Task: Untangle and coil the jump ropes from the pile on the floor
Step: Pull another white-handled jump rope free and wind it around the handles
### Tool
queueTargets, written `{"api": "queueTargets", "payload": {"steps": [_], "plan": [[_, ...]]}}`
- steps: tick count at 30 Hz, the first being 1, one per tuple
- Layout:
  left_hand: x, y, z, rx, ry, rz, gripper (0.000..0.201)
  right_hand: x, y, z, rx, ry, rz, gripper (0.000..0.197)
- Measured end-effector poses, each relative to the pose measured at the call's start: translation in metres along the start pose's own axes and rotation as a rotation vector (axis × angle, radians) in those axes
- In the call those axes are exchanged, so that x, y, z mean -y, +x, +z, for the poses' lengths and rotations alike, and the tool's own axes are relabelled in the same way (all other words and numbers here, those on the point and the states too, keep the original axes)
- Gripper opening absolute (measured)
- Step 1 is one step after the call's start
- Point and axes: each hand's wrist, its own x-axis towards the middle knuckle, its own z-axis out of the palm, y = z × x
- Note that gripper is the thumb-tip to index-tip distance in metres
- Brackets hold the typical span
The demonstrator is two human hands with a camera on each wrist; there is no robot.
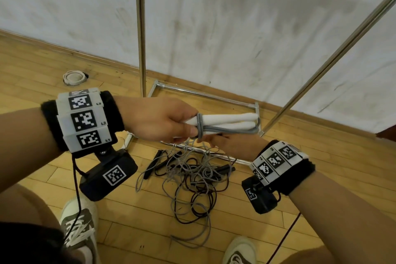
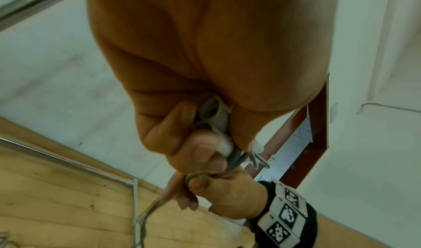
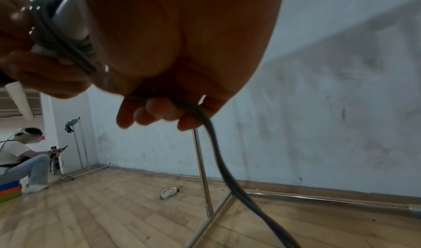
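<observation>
Left hand (image 1: pixel 158 120) gripping two white handles (image 1: pixel 227 123) side by side, grey rope (image 1: pixel 201 128) looped round them, right hand (image 1: pixel 229 146) just beneath pinching that rope — its tail dropping to the tangled pile (image 1: pixel 192 176) on the wooden floor (image 1: pixel 42 66), metal rack (image 1: pixel 140 28) behind.

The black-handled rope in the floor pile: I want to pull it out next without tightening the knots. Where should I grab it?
Probably by a black handle at the pile's left edge, coming from the left and above. It is rigid, lies flat on the wooden floor and sticks out clear of most loops, so fingers can close round it; cord in the middle is crossed with grey cord.
</observation>
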Motion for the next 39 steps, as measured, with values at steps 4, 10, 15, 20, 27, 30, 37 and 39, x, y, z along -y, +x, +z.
{"api": "queueTargets", "payload": {"steps": [4, 10, 15, 20, 27, 30, 37, 39], "plan": [[0.000, 0.001, 0.005, 0.132, 0.034, -0.074, 0.023, 0.004, 0.010, -0.007, 0.077, -0.017, 0.046, 0.027], [0.004, 0.007, 0.016, 0.211, 0.197, -0.117, 0.024, 0.004, 0.009, -0.019, 0.084, -0.391, -0.179, 0.015], [0.009, 0.016, 0.021, 0.256, 0.223, -0.185, 0.021, 0.003, 0.014, -0.021, 0.087, -0.297, -0.167, 0.028], [0.010, 0.023, 0.023, 0.291, 0.422, -0.202, 0.024, 0.011, 0.021, -0.026, 0.070, -0.220, -0.073, 0.034], [0.025, 0.029, 0.020, 0.164, 0.466, -0.288, 0.027, 0.031, 0.028, -0.029, -0.018, -0.142, -0.029, 0.038], [0.031, 0.028, 0.015, 0.071, 0.481, -0.311, 0.025, 0.037, 0.025, -0.031, -0.002, -0.115, -0.014, 0.025], [0.034, 0.030, 0.004, -0.214, 0.406, -0.301, 0.030, 0.049, 0.019, -0.014, -0.179, 0.173, 0.030, 0.026], [0.032, 0.029, -0.001, -0.290, 0.361, -0.260, 0.029, 0.048, 0.017, -0.008, -0.281, 0.237, -0.003, 0.024]]}}
